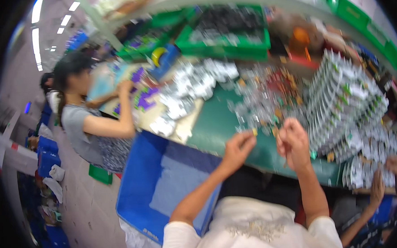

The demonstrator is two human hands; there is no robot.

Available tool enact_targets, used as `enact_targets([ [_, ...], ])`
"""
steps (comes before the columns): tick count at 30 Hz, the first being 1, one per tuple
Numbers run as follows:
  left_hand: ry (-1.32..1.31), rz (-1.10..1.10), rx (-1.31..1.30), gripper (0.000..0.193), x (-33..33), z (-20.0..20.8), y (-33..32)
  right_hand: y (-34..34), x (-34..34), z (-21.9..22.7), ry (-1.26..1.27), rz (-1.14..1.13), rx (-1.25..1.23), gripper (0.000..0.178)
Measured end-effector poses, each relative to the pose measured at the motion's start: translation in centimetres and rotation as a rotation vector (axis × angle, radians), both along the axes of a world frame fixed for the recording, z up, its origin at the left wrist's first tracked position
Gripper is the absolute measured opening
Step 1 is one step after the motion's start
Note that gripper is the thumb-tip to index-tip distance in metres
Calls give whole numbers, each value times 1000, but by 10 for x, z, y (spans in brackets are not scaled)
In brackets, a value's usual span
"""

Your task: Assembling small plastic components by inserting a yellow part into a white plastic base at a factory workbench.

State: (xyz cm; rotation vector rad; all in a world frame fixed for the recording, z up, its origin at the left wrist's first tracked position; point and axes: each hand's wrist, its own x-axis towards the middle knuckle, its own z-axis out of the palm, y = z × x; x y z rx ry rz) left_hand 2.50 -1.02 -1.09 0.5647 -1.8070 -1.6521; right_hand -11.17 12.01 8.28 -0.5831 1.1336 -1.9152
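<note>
Over the front of the green table mat (211, 119), my left hand (239, 152) is closed in a pinch. A small yellowish piece (254, 132) shows at its fingertips, too blurred to name. To its right, my right hand (294, 143) is raised with curled fingers. A thin brownish bit shows beside those fingers, but what they hold cannot be made out. Just beyond both hands lies a loose heap of small clear plastic pieces (254, 114). Reddish-brown small parts (286, 83) lie behind and among them.
A large blue bin (140, 172) stands left of me, below the table edge. White packs (187, 86) cover the table's far left. Tall stacks of white-and-green packs (341, 103) rise at right. Green trays (224, 53) and a blue tape dispenser (165, 63) stand behind. Co-workers' hands work left and right.
</note>
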Motion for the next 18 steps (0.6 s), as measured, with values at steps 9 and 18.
enact_targets([
  [9, 194, -274, 259, 31, -5, 50, -1, 10, 1, -17, 60, 79, 185, 13],
  [18, 184, -197, 424, 16, -2, 37, -5, 4, 12, -27, 335, 45, 293, 16],
])
